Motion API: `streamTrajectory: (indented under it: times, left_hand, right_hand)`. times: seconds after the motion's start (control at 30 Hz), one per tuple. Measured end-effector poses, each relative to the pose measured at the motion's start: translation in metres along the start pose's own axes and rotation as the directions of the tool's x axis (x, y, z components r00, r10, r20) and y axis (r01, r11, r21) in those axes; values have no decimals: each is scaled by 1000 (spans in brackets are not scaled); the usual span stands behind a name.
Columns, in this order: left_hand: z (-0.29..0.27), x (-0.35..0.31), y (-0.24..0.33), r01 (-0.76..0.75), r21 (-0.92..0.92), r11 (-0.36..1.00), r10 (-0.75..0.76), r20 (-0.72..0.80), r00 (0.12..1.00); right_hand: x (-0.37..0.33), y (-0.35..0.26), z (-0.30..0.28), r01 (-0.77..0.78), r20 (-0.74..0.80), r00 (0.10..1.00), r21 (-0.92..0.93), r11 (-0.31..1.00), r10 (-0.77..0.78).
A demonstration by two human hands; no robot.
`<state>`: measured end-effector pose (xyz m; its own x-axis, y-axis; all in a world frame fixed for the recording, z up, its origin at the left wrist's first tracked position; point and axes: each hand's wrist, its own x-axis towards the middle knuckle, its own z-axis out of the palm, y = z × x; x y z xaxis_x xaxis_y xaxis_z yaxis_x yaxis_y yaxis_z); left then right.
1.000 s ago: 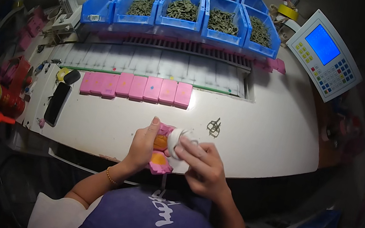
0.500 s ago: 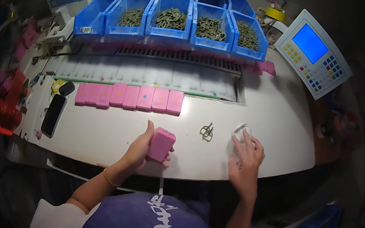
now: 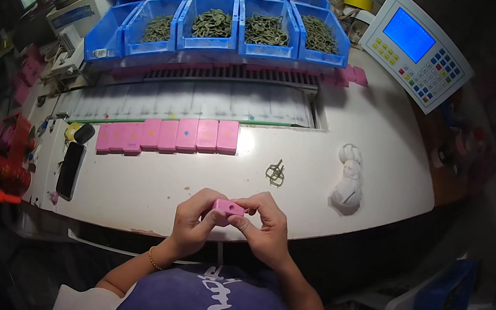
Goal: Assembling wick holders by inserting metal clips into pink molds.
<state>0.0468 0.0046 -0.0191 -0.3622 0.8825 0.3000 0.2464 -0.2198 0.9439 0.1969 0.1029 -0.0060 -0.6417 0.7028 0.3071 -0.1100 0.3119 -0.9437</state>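
Note:
A pink rectangular block (image 3: 228, 208) is held up near the table's front edge, its narrow end with a dark round hole facing up. My left hand (image 3: 191, 217) is closed round its left side, thumb against the near face. From the right, the thumb and fingers of my right hand (image 3: 269, 233) grip the same block. Beyond the hands lies a small heap of bent metal pieces (image 3: 275, 173). A white tied cloth bundle (image 3: 349, 183) rests to the right, apart from both hands. Further left, several similar pink blocks (image 3: 168, 134) stand side by side in a row.
Blue bins (image 3: 212, 19) at the back hold greenish metal pieces. A keypad panel with a blue screen (image 3: 417, 51) stands at the far right. The white table (image 3: 311, 212) also bears a black phone (image 3: 70, 171) at the left, near a red-and-yellow container (image 3: 9, 174).
My right hand has left the white bundle and moved left onto the pink block. The block has been tipped, turning its holed end up. The view has shifted slightly.

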Motion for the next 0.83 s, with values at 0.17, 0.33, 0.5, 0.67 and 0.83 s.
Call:
streamTrajectory:
  times: [0.17,0.33,0.5,0.67,0.83]
  left_hand:
    - [-6,6,-4,-56,123,991,57,-1,998]
    - [-56,3,-24,20,679,734,207,-252,945]
    - [-75,-19,-3,17,853,522,44,-47,998]
    - [-91,-4,-2,161,743,650,-118,-111,987]
    - [-120,91,-31,257,638,726,48,-419,907]
  right_hand:
    - [4,-3,-10,-84,30,996,-31,996,85]
    - [6,31,-48,-21,-192,980,-344,939,-48]
    - [1,52,-65,-169,-335,939,-274,947,71]
    - [-15,75,-59,-198,-400,910,-192,961,108]
    - [-17,81,-60,-225,-411,897,-99,969,166]
